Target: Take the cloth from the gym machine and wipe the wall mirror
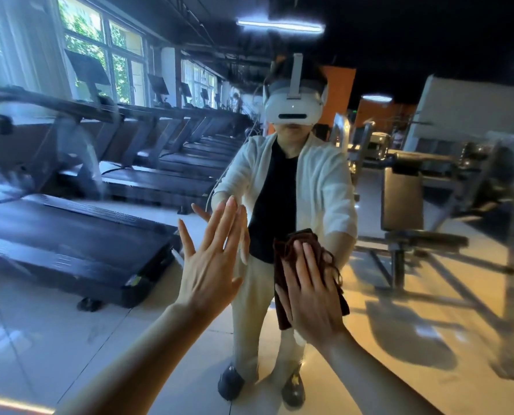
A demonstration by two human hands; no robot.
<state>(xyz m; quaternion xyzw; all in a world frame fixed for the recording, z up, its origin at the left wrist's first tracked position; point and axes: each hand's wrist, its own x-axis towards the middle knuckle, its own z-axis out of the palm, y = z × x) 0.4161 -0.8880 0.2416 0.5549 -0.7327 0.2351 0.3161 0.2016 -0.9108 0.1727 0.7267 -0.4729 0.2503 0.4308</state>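
While the left hand (210, 265) lies flat, the right hand (311, 292) presses the cloth (282, 307) against the mirror (429, 324), fingers straight.

Both arms outstretched, left hand (210, 265) and right hand (309, 292) flat, fingers straight.

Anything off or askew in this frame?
Nothing stands out. The right hand presses the brown cloth flat against the wall mirror; the left hand rests open on the glass beside it. The cloth's lower end hangs loose, not bunched.
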